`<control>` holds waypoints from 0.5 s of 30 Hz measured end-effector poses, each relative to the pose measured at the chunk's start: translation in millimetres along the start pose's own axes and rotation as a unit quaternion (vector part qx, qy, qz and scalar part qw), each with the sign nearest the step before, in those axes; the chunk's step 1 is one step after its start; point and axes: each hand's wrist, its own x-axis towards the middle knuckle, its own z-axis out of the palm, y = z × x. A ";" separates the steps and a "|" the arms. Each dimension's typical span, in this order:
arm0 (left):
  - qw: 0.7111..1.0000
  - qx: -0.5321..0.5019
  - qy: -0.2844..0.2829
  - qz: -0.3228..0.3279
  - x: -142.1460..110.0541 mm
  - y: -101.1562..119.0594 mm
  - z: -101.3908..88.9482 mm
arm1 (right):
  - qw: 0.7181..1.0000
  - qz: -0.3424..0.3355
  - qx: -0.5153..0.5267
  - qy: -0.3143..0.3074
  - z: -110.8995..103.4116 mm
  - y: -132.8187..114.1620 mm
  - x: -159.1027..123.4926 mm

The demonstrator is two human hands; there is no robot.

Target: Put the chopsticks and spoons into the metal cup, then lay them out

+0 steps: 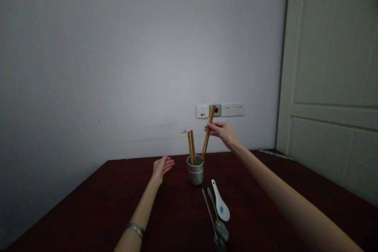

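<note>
My right hand (222,131) is closed on a pair of wooden chopsticks (210,122), held upright with a slight tilt. Their lower ends are at the right rim of a grey metal cup (195,172); I cannot tell whether they are inside it. More wooden chopsticks (191,147) stand in that cup, leaning left. To the cup's left, my left hand (161,166) hovers with its fingers stretched out, holding nothing. In front of the cup lie a white soup spoon (221,204) with a blue mark and two metal spoons (219,222), the nearest one dark at its bowl.
Everything stands on a dark red table (97,201) against a pale wall (147,67). Sockets (233,109) are set in the wall behind the cup. A panelled door (330,86) is at the right, and a thin strip (276,154) lies near the table's back right edge.
</note>
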 end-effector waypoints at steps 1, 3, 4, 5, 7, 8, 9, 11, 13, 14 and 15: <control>1.000 0.000 0.015 -0.026 7.5 -11.6 -9.5 | 1.000 -0.003 -0.002 0.003 3.1 0.7 9.5; 0.998 -0.011 0.032 -0.060 18.1 -29.3 -24.9 | 1.000 -0.008 -0.008 0.008 9.7 4.5 24.9; 0.997 -0.022 0.033 -0.069 21.6 -35.1 -30.3 | 1.000 -0.008 -0.010 0.009 12.8 7.8 30.9; 0.996 -0.032 0.031 -0.073 24.1 -39.1 -34.2 | 1.000 -0.008 -0.010 0.009 15.6 12.2 36.0; 0.996 -0.042 0.023 -0.070 26.8 -42.6 -37.6 | 1.000 -0.002 -0.008 0.007 19.9 23.1 43.8; 0.997 -0.038 0.021 -0.067 27.1 -42.9 -37.6 | 1.000 0.004 -0.007 0.005 21.3 29.4 46.6; 0.997 -0.030 0.020 -0.064 27.0 -42.9 -36.9 | 1.000 0.011 -0.008 0.004 22.4 35.7 48.6; 0.998 -0.008 0.023 -0.061 26.3 -42.6 -34.7 | 1.000 0.025 -0.012 0.003 23.4 48.2 50.5; 0.998 0.007 0.023 -0.060 25.9 -43.0 -32.7 | 0.999 0.036 -0.015 -0.001 23.5 59.1 49.5; 0.998 0.012 0.022 -0.059 26.0 -43.5 -32.1 | 0.999 0.040 -0.015 -0.004 23.2 63.8 48.2; 0.998 0.016 0.023 -0.059 26.3 -43.9 -31.7 | 0.999 0.044 -0.016 -0.005 22.9 68.0 46.4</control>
